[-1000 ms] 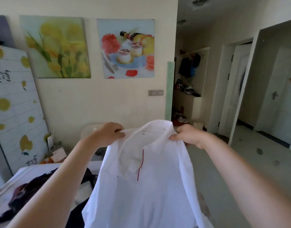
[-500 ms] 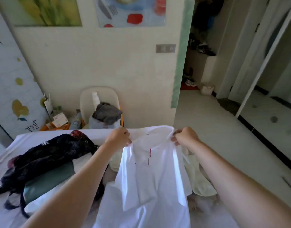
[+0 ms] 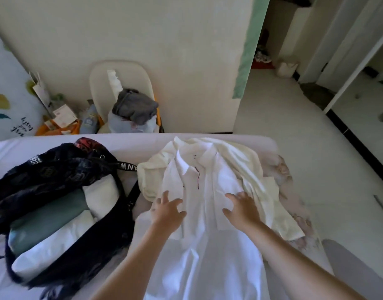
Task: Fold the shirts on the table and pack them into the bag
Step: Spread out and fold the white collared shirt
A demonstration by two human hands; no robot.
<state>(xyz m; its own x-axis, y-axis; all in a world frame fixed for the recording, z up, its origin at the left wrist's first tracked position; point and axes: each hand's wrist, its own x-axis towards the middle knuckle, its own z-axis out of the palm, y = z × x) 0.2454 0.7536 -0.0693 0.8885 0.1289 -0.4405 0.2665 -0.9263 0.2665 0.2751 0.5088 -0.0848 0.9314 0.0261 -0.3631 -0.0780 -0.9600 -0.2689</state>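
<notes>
A flowered board (image 3: 4, 94) leans at the far left, with a paper bag (image 3: 40, 89) and loose cartons (image 3: 63, 113) on the floor beside it. In front of them, on the left half of the cloth-covered table (image 3: 130, 144), a dark bag (image 3: 56, 169) lies open, its strap (image 3: 133, 191) trailing toward the middle. Packed inside it, side by side, are a folded green garment (image 3: 48, 217) and folded white garments (image 3: 102, 195). Behind the table, against the wall, a pale chair (image 3: 99, 76) carries a grey garment (image 3: 134, 105) on top of a light bundle (image 3: 130, 126).

Just right of the bag, a person reaches over a white shirt (image 3: 208, 245) spread front-up on the table, its collar at the far end and a thin red line running down the placket. The left hand (image 3: 168, 211), slightly blurred, lies on one side of the chest, fingers spread and straight, gripping nothing. The right hand (image 3: 240, 208) lies on the other side, palm down, fingers likewise spread and holding nothing. Both bare forearms come in from the near edge, where the shirt's hem runs out of view.

Under the white shirt and showing past it on the right, a crumpled cream shirt (image 3: 251, 169) lies on the table, one sleeve (image 3: 290, 230) stretched toward the table's right edge. Farther right are the pale floor (image 3: 294, 148), a green strip (image 3: 249, 50) on the wall corner and an open doorway (image 3: 272, 29).
</notes>
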